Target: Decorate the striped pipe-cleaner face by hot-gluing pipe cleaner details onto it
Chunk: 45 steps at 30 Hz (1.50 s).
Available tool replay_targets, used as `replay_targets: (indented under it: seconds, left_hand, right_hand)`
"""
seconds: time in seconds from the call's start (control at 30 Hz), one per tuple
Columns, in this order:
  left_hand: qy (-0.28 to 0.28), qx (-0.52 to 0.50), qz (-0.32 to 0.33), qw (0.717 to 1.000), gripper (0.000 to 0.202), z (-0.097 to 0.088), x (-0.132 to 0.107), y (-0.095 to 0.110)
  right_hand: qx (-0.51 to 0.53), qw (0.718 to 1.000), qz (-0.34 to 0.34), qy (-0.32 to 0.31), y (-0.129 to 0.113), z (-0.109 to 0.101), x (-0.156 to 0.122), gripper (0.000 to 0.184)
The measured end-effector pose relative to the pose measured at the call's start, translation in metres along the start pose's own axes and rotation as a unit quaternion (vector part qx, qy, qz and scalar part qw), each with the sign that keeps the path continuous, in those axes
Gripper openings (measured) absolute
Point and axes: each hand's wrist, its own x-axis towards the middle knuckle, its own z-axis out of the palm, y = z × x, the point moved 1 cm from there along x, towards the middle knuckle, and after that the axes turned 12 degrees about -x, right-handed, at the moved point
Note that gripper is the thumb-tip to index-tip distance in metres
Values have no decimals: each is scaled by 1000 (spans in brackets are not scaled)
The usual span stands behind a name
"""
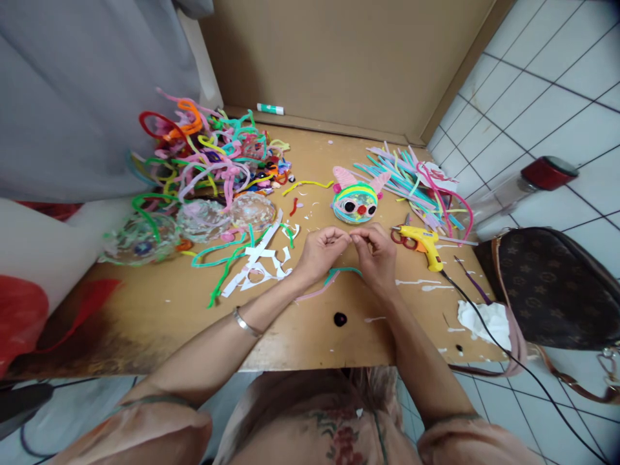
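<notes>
My left hand [323, 250] and my right hand [375, 255] meet fingertip to fingertip over the table, both pinched closed. Whatever is between the fingertips is too small or too hidden to name. Just beyond them sits a craft animal head [356, 199] with pink ears, a yellow and green band, black-and-white eyes and a red nose. Under the hands lie a teal pipe cleaner [345, 269] and a pale pink pipe cleaner [312, 296]. Nearer to me is a small round black piece [340, 319].
A tangled heap of pipe cleaners [213, 155] and paper scraps [256, 258] lie left. Right are straight pipe cleaners [402, 174], a yellow glue gun [420, 240] with a trailing cord, scissors [404, 237], crumpled tissue [484, 321] and a brown bag [557, 284]. A glue stick [270, 109] lies at the back.
</notes>
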Motion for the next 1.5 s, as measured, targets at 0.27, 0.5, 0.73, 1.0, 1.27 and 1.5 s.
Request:
replay_targets:
  seconds: [0.27, 0.5, 0.73, 1.0, 1.27, 1.5]
  left_hand:
    - [3, 35, 14, 999, 25, 0, 0, 1]
    - [-14, 49, 23, 998, 27, 0, -3, 0]
    - [-11, 38, 34, 999, 30, 1, -5, 2]
    - [-13, 25, 37, 999, 28, 0, -1, 3]
    - [-16, 28, 28, 999, 28, 0, -3, 3]
    - [12, 34, 48, 998, 21, -1, -5, -4]
  right_hand:
    - [-34, 999, -33, -20, 5, 1, 1, 22]
    - [-86, 994, -52, -36, 4, 3, -1, 21]
    - [86, 988, 91, -86, 5, 2, 3, 22]
    - [188, 963, 135, -136, 10, -4, 8, 33]
    - [108, 985, 105, -80, 6, -3, 6, 23]
    - [100, 984, 137, -49, 5, 3, 3, 21]
